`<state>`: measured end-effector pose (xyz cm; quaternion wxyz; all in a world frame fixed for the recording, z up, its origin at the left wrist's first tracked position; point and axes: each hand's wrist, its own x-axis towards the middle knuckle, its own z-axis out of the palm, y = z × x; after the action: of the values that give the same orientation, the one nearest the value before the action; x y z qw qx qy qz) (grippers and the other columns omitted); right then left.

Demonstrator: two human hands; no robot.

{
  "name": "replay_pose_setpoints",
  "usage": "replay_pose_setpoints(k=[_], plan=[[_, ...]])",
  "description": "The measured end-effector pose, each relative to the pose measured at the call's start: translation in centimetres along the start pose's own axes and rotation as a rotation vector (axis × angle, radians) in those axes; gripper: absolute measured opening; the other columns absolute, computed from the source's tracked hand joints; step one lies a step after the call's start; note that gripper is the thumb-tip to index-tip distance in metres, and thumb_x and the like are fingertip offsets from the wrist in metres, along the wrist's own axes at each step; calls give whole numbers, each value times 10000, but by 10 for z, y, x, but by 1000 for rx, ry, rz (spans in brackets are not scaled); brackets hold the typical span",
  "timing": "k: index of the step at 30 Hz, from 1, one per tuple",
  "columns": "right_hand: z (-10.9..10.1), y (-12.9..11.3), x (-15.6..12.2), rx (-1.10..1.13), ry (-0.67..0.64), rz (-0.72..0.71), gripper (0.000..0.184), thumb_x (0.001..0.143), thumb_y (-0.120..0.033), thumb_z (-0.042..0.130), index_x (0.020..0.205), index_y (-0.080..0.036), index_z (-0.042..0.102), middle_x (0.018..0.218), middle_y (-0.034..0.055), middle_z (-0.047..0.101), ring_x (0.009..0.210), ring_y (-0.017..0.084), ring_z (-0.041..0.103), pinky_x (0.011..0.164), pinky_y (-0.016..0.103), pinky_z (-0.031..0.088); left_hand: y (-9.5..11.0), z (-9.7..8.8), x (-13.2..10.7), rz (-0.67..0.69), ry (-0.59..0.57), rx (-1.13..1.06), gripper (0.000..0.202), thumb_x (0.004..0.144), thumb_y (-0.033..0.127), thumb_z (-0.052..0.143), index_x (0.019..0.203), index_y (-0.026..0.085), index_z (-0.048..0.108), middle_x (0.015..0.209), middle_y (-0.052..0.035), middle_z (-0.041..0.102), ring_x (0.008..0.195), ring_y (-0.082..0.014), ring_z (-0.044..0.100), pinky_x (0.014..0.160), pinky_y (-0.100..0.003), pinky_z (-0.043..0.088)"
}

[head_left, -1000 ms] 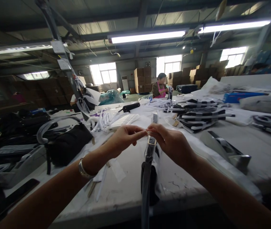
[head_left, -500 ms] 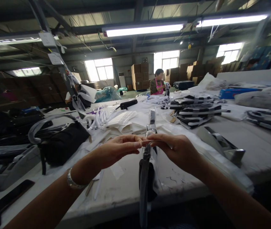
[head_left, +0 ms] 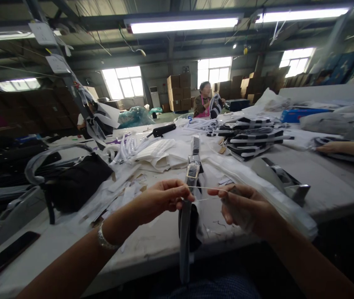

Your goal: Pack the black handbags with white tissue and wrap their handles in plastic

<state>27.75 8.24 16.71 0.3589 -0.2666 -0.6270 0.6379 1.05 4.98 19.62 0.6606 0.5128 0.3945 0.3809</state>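
Head view: a pale thread (head_left: 203, 188) runs nearly level between the hands, in front of an upright, strap-topped dark article near the table's front edge. Half a second ago the fingertips almost met over that article; now the right hand (head_left: 251, 207) has drawn off to the side, leaving a clear gap bridged by the thread. I judge this as thread being pulled out to length rather than worked at one spot. It looks fine and straight, seemingly taut, with a fainter second strand just below.

The left hand (head_left: 166, 197) pinches the thread between thumb and fingers. The right fingers are half-curled and smeared by motion, so I cannot tell whether they grip it.

Behind the gap, the article's grey strap (head_left: 185, 249) hangs over the table edge, and a rectangular buckle (head_left: 192, 171) sits higher up, under what looks like clear film. A black bag (head_left: 83, 182) lies to the left on the white table (head_left: 152, 245); striped pieces (head_left: 251, 141) are heaped farther back. At far right, another person's hand (head_left: 330, 147) has come in, resting on a dark bundle
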Motion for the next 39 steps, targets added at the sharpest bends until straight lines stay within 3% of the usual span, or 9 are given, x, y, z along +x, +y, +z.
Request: replay_pose_setpoints(k=[3,6,8,13,18,25,31,35,39], plan=[[-4,7,-3,49,125,39,395,887,-494,646,1104,-184,763,626,50,683,536,146,597,476,237,426,-7,-2,9,41,77,142,319,845,489,721,947,186,732,1029,-82,704,687,-89,560,540,-198,335],[-10,9,-1,30,202,109,391,861,-484,687,1102,-185,759,687,51,696,533,122,552,462,216,378,-10,-19,16,141,278,224,312,836,493,719,971,212,736,1056,-63,703,719,-99,551,565,-204,350],[-12,10,2,5,218,169,423,846,-492,709,1123,-175,748,706,52,702,512,106,511,451,209,345,-13,-29,21,161,341,278,292,799,469,752,942,215,744,1023,-48,703,716,-104,535,565,-209,343],[-2,11,19,-155,219,199,480,858,-533,686,1164,-166,727,755,61,736,496,80,467,454,191,294,-20,-30,36,85,130,377,334,764,455,780,984,203,765,824,-17,675,673,-116,507,564,-222,316],[11,11,37,-221,145,161,467,882,-518,654,1153,-146,730,762,64,749,497,82,490,462,199,300,-19,-13,51,110,-67,283,380,771,438,791,1033,164,754,954,-58,704,787,-143,585,667,-233,399],[10,21,48,-451,180,-7,405,908,-479,618,1134,-171,753,743,42,764,593,131,607,511,222,391,-33,-17,58,147,80,290,390,707,445,832,898,111,767,781,-38,685,698,-137,558,641,-235,396],[8,28,41,-557,184,-29,342,911,-444,616,1127,-218,755,770,29,769,665,173,687,639,276,516,-34,-25,42,222,91,349,365,812,418,760,1054,145,768,885,-50,714,874,-191,612,808,-277,452],[12,27,32,-546,131,-105,278,917,-394,613,1058,-218,776,979,53,770,785,182,733,786,299,559,-34,-35,28,46,148,118,324,819,354,769,1085,169,751,912,-41,708,861,-144,619,799,-240,474],[12,30,18,-548,140,-110,290,913,-380,620,1122,-230,753,916,45,775,738,185,737,666,279,579,-40,-45,7,76,208,-276,303,782,290,796,1058,177,741,797,-15,692,929,-170,681,976,-320,494]])
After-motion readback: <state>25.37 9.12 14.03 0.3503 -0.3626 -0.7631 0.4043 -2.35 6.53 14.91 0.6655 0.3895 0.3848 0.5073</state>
